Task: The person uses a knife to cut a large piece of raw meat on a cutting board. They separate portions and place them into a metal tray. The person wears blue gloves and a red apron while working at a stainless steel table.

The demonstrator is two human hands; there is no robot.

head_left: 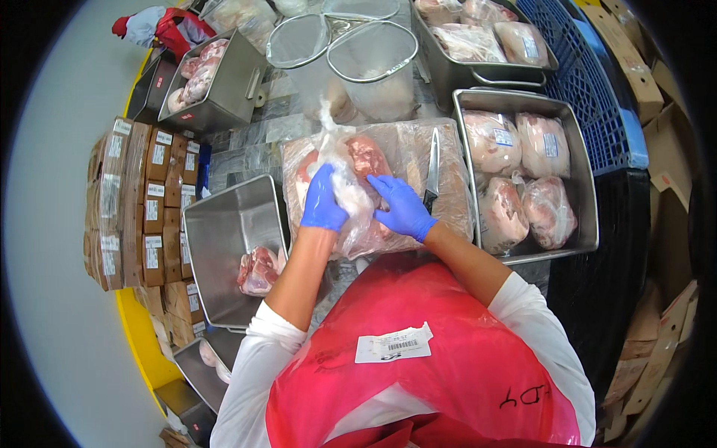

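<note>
A raw piece of meat (pixel 366 157), partly wrapped in a clear plastic bag (pixel 351 194), lies on a plastic-covered work board (pixel 441 216) in front of me. My left hand (pixel 324 200), in a blue glove, is closed on the bunched plastic at the left. From the right, my gloved right hand (pixel 403 207) grips the bag beside the meat; its fingertips are partly hidden by the plastic. A knife (pixel 433 168) with a dark handle rests on the board just beyond my right hand, its blade pointing away from me.
At the right stands a metal tub (pixel 590 201) of bagged meat, with another tub (pixel 493 75) behind it. A metal tub (pixel 224 216) at the left holds a cut of meat (pixel 259 270). Mesh-like hoop-rimmed containers (pixel 373 52) stand ahead. Stacked cartons (pixel 153 201) and a person (pixel 160 28) are farther left.
</note>
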